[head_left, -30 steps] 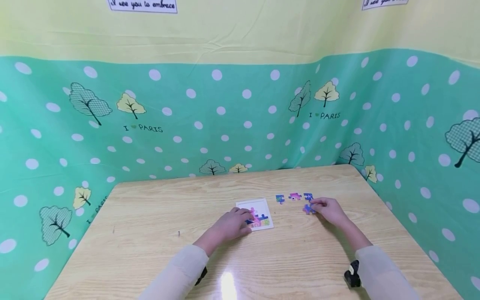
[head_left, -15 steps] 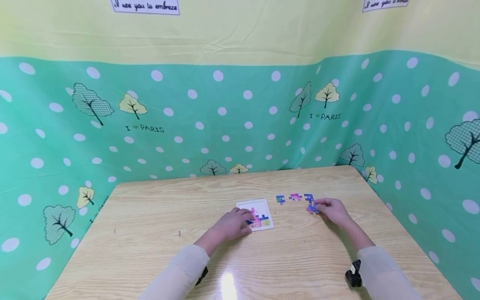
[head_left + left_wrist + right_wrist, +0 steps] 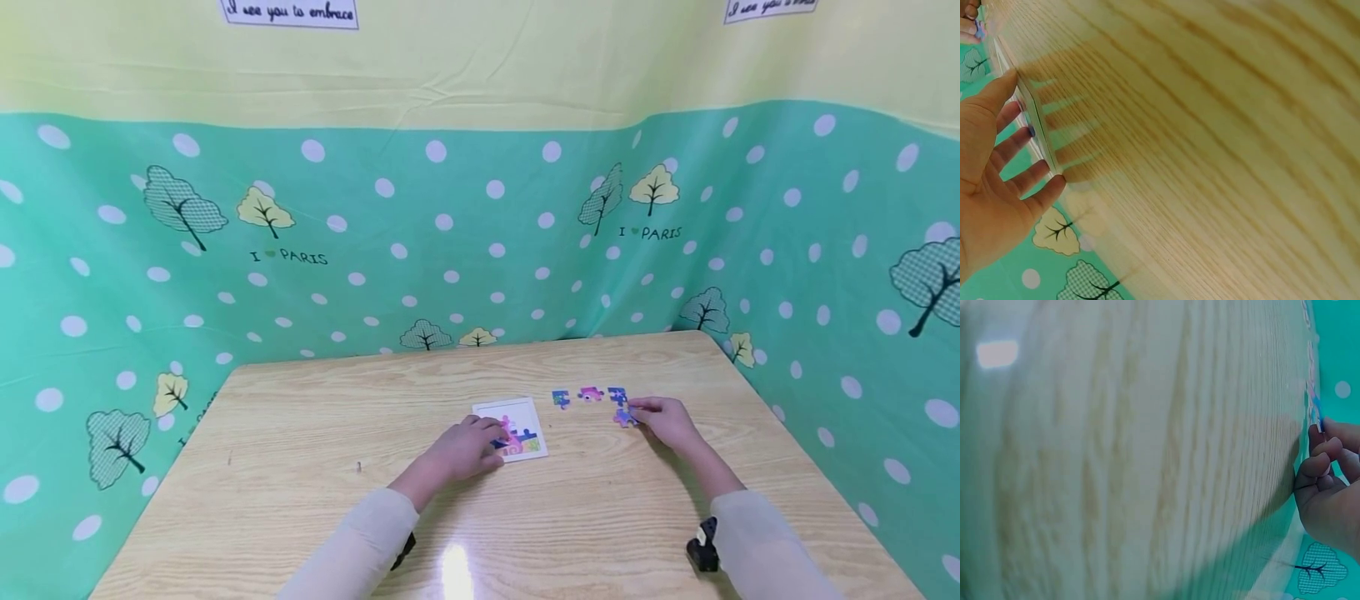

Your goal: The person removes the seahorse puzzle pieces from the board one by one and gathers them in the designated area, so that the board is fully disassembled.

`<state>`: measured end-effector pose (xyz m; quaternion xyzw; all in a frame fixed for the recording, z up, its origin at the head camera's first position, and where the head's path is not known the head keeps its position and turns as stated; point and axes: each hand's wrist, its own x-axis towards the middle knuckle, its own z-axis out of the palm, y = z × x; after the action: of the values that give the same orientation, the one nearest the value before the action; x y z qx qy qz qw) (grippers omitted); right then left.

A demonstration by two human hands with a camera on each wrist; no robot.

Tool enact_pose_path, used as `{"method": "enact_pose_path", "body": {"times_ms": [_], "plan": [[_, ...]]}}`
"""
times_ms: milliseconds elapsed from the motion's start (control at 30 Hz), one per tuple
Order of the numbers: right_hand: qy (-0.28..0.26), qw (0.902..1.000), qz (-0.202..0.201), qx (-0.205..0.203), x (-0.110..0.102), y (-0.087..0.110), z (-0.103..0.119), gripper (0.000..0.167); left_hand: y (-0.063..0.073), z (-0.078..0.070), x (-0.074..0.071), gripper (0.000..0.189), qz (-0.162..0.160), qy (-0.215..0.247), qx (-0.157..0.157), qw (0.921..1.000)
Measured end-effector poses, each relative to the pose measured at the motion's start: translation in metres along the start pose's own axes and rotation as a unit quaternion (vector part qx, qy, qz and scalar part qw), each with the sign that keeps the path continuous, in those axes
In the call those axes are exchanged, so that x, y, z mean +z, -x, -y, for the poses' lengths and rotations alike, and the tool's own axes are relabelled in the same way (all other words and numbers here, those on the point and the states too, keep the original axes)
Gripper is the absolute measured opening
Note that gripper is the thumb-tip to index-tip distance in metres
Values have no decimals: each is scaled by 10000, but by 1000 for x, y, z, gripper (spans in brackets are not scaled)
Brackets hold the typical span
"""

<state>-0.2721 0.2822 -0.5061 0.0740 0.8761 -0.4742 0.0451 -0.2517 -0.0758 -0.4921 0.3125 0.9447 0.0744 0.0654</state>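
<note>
My left hand (image 3: 461,450) rests on the left side of a white puzzle tray (image 3: 542,443), fingers spread over it. In the left wrist view, the thumb and fingertips lie along the edge of the tray (image 3: 1039,119). Some pieces sit in the tray, showing a pink figure with blue and green parts. My right hand (image 3: 666,423) pinches a blue and pink puzzle piece (image 3: 623,417) between thumb and index finger. This piece is just in front of a blue puzzle piece (image 3: 617,393). The right wrist view shows the pinched piece (image 3: 1317,406) tilted up from the tabletop.
A pink puzzle piece (image 3: 590,394) with an eye and a blue-green puzzle piece (image 3: 561,399) lie in a row right of the tray. All rest on a wooden table (image 3: 300,517). A green dotted curtain (image 3: 360,250) hangs behind and beside it.
My right hand has shifted slightly to the right with the pinched puzzle piece, then stayed nearly still. The left hand and the tray have not moved.
</note>
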Motion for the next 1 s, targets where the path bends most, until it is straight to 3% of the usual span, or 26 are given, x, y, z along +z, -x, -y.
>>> {"method": "enact_pose_path", "body": {"times_ms": [1000], "plan": [[126, 9991, -254, 330, 6, 2, 6, 35, 1, 1, 1, 42, -43, -29, -7, 10000]]}}
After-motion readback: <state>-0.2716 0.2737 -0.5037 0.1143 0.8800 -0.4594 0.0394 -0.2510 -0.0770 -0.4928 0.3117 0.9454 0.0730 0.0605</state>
